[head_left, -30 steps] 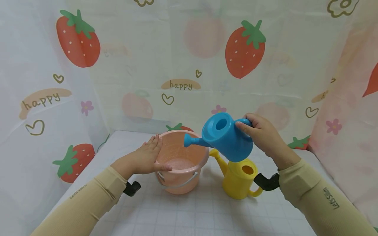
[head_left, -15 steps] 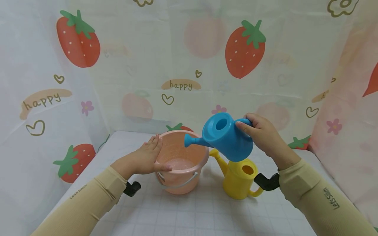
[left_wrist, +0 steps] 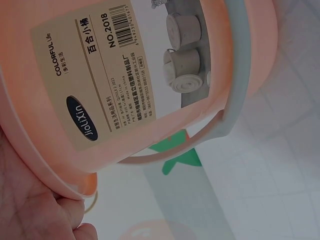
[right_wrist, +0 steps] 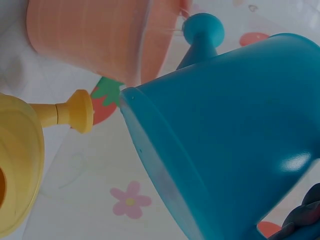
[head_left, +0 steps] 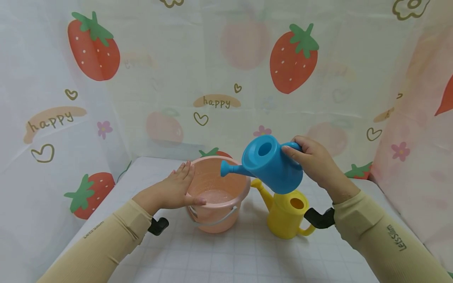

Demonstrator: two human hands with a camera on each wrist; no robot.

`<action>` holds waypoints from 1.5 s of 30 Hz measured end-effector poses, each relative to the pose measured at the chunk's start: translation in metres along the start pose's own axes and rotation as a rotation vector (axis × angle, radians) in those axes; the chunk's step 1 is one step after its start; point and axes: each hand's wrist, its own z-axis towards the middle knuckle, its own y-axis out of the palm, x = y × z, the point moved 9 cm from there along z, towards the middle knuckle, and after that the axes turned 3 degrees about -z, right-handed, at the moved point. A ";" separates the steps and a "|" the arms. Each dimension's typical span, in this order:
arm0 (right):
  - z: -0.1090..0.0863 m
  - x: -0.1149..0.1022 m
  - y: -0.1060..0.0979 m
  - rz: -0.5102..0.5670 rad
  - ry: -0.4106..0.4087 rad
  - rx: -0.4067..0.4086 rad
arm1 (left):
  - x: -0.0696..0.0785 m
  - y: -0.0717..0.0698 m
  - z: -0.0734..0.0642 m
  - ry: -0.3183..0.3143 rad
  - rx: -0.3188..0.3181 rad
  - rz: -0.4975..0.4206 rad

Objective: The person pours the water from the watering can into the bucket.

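A pink bucket (head_left: 214, 213) with a white handle (head_left: 218, 221) stands on the table. My left hand (head_left: 170, 193) rests on its left rim, fingers straight and thumb lying over the near edge. Above the table, my right hand (head_left: 313, 159) grips the handle of a blue watering can (head_left: 276, 169), tilted left so its spout reaches over the bucket. Thin streaks run from the spout head (right_wrist: 203, 29) towards the bucket in the right wrist view. Drops or ripples speckle the bucket's bottom. Printed on the bucket's outer side is a label (left_wrist: 102, 80).
Below the blue can, a yellow watering can (head_left: 283, 220) stands upright, its spout close to the bucket's right side. Strawberry-patterned cloth (head_left: 226, 78) hangs behind and at both sides. A pale checked cover (head_left: 212, 259) lies on the table.
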 end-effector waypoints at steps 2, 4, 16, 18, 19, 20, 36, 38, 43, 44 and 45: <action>0.000 0.000 0.000 -0.001 -0.002 0.002 | 0.000 0.000 0.000 0.000 -0.001 0.001; 0.000 0.000 -0.001 -0.001 -0.001 0.002 | 0.000 0.000 0.000 0.000 -0.002 0.001; 0.000 -0.001 0.000 -0.002 0.008 -0.003 | 0.001 0.000 -0.001 -0.007 -0.007 -0.001; -0.001 -0.001 0.000 -0.001 0.009 -0.004 | 0.001 -0.001 -0.002 -0.006 -0.006 -0.004; -0.001 -0.001 0.000 0.000 0.010 -0.004 | 0.002 -0.001 -0.002 -0.006 -0.005 -0.006; -0.001 -0.001 0.000 0.000 0.011 -0.005 | 0.002 -0.001 -0.002 -0.006 -0.004 -0.008; -0.001 -0.001 -0.001 0.007 0.016 -0.011 | 0.002 -0.001 -0.003 -0.001 -0.007 -0.008; -0.001 -0.001 -0.001 0.006 0.018 -0.012 | 0.003 -0.001 -0.003 -0.001 -0.009 -0.009; -0.001 -0.001 -0.001 0.004 0.017 -0.010 | 0.004 -0.003 -0.004 0.004 -0.010 -0.010; -0.001 -0.001 -0.002 0.005 0.016 -0.009 | 0.005 -0.003 -0.005 0.006 -0.011 -0.011; -0.002 -0.001 -0.002 0.005 0.015 -0.008 | 0.005 -0.003 -0.005 0.009 -0.011 -0.013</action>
